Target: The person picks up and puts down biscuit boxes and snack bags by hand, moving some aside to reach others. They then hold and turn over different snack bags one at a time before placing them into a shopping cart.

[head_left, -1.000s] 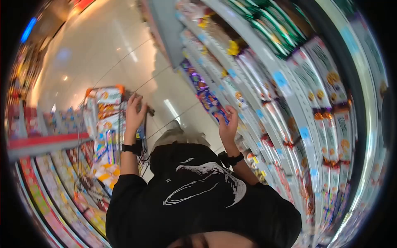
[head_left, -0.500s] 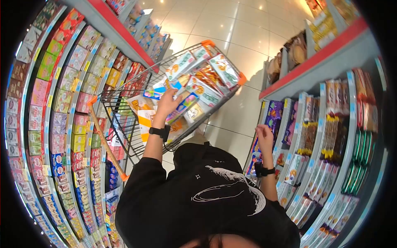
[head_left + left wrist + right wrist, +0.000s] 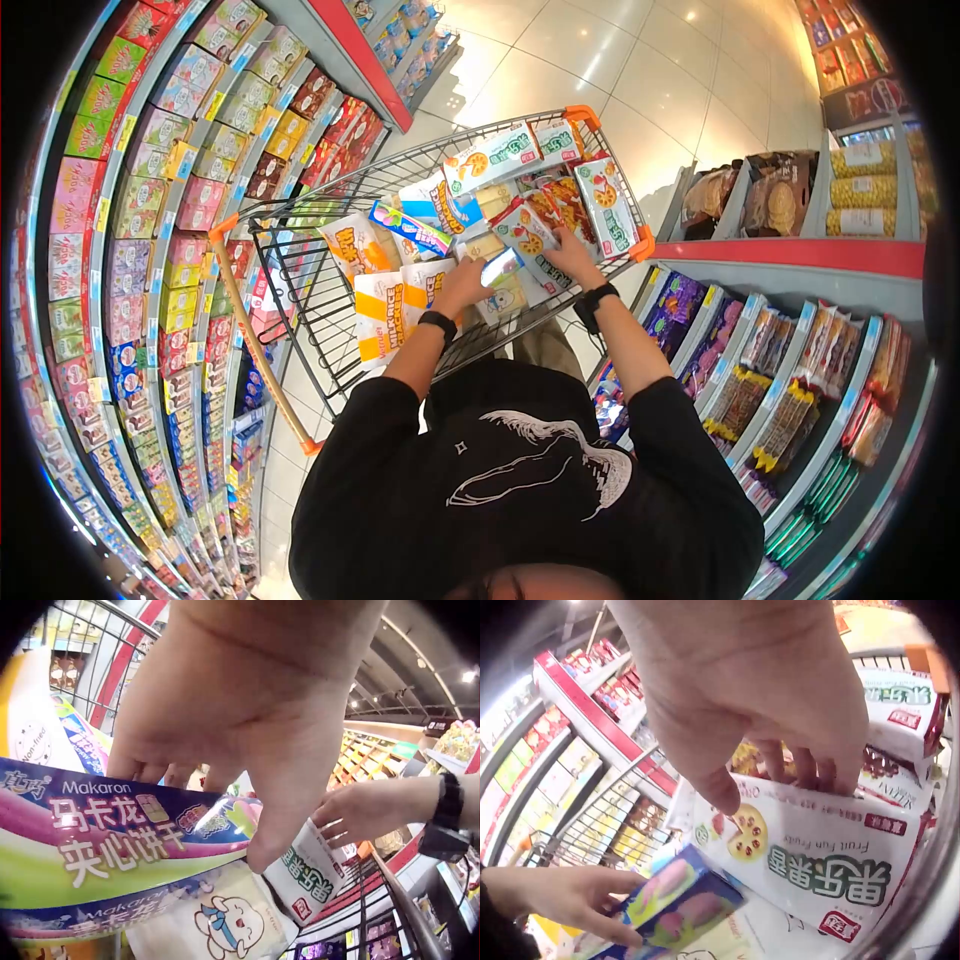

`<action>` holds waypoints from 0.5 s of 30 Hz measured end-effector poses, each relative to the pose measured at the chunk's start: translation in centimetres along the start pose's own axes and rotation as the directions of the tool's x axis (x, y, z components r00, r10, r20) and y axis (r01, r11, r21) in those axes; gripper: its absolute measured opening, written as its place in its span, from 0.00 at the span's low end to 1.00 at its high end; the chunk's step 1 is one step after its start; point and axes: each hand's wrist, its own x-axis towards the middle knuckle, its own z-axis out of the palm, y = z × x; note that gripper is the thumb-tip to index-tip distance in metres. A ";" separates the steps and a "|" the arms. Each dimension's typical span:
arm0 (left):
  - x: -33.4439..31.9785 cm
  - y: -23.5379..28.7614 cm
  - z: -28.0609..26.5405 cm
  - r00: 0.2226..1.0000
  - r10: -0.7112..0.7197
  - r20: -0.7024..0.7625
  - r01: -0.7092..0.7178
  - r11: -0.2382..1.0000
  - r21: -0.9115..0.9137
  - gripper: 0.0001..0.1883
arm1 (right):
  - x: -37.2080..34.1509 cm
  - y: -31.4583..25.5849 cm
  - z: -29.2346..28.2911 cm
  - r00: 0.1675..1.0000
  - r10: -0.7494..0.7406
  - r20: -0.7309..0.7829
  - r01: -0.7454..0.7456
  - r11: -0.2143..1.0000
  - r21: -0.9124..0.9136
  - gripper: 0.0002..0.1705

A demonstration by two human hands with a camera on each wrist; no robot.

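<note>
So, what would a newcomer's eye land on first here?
Probably the wire cart of snacks in the middle, with its orange corners and both hands inside: the left hand grips a shiny blue box, the right hand a white packet. Next, the bright rows of small boxes on the shelves at the left. Then the white drawing on the person's black shirt, at the bottom.

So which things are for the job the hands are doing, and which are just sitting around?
For the job:
left hand, gripping a blue Makaron box
right hand, gripping a white Fruit Fun Fruity pack
cart, holding the packs

Just around:
pink boxes, left shelves
purple packs, right shelves
</note>
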 end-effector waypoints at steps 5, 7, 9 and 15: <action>-0.2 -1.5 1.1 0.982 -0.138 -0.128 0.123 0.985 -0.124 0.30 | 1.2 -2.2 0.0 0.995 0.061 0.080 -0.031 0.942 -0.333 0.35; -0.5 -1.3 0.6 0.975 -0.177 -0.134 0.161 0.979 -0.121 0.32 | 1.3 -1.3 0.1 0.988 0.033 0.153 0.018 0.948 -0.319 0.34; -0.8 -0.3 0.2 0.947 -0.275 -0.163 0.251 0.955 -0.156 0.35 | 1.4 -1.0 -0.1 0.988 -0.075 0.132 0.112 0.947 -0.301 0.30; -0.6 5.2 -2.0 0.870 -0.147 -0.471 0.057 0.978 -0.201 0.35 | 1.4 -2.4 -4.0 0.963 -0.132 0.233 0.140 0.990 -0.020 0.26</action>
